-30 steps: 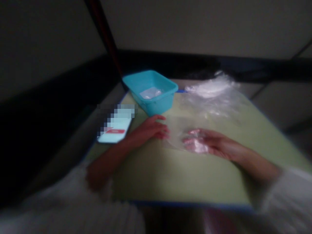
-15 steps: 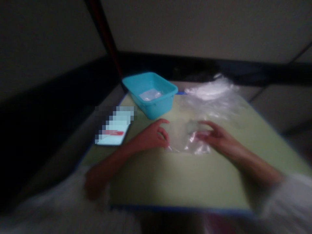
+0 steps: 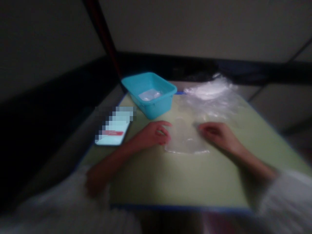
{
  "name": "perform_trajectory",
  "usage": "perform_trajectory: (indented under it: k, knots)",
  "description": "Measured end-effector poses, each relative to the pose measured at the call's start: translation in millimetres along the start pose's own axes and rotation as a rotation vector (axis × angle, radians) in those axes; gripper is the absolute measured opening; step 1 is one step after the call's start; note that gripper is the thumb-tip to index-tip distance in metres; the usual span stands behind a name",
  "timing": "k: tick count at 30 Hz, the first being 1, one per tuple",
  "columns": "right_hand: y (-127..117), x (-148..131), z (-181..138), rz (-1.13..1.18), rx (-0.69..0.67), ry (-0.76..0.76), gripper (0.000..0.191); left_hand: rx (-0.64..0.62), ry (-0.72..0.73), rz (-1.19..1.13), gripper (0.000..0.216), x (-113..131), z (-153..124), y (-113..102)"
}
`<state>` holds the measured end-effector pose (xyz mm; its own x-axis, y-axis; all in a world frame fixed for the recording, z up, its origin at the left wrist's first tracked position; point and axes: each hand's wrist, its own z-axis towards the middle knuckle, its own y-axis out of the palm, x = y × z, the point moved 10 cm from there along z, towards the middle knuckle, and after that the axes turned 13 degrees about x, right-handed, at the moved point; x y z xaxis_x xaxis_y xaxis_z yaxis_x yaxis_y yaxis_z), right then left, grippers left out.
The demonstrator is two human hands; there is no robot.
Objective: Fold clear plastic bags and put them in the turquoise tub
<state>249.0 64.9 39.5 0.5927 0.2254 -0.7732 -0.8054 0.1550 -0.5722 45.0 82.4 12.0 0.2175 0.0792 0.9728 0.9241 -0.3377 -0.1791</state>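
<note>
A clear plastic bag [image 3: 186, 138] lies spread on the table between my two hands, its near edge catching the light. On its left side is my left hand [image 3: 158, 133], fingers curled around a small gap and tips pressed at the bag's edge. My right hand [image 3: 216, 135] is closed in a pinch at the bag's right edge; its fingertips are blurred. The thin film between the fingers is hard to make out.
A turquoise plastic basket [image 3: 159, 109] with a whitish clear packet [image 3: 149, 95] inside stands at the back left. Behind my right hand lies a heap of clear plastic bags [image 3: 212, 92]. A phone with a lit screen [image 3: 112, 138] rests at the table's left edge.
The bag's right part, bunched up and shiny at my right hand before, now lies flatter. My right-hand fingers have drawn closer together. The left hand has barely moved.
</note>
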Motion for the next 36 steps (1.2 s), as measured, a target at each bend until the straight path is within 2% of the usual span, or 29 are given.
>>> perform_trajectory:
  k: [3, 6, 12, 17, 24, 27, 31, 34, 36]
  knots:
    - [0, -1, 0, -0.068, 0.01, -0.009, 0.028, 0.127, 0.032, 0.026, 0.032, 1, 6, -7]
    - [-3, -6, 0, -0.087, 0.046, -0.029, 0.027, 0.196, 0.041, 0.105, 0.024, -1, 8, -11]
    - [-6, -12, 0, -0.058, 0.096, -0.05, 0.032, 0.247, 0.103, 0.217, 0.032, 8, 3, -14]
    - [-1, -5, -1, -0.066, 0.06, -0.03, 0.038, 0.305, 0.141, 0.287, 0.043, 16, -1, -18]
    - [4, 1, -3, -0.105, -0.006, -0.003, 0.038, 0.305, 0.179, 0.433, 0.045, 12, -2, -16]
    - [-1, -10, -3, -0.148, 0.038, -0.079, 0.031, 0.361, 0.294, 0.485, 0.043, 23, -7, -13]
    - [0, -41, -12, -0.189, 0.068, -0.295, 0.022, 0.388, 0.462, 0.551, 0.035, 43, -19, -5]
    - [6, -55, -20, -0.208, 0.025, -0.387, 0.022, 0.363, 0.383, 0.567, 0.026, 40, -20, -11]
    - [6, -53, -21, -0.262, 0.023, -0.363, 0.021, 0.306, 0.269, 0.536, 0.026, 30, -18, -17]
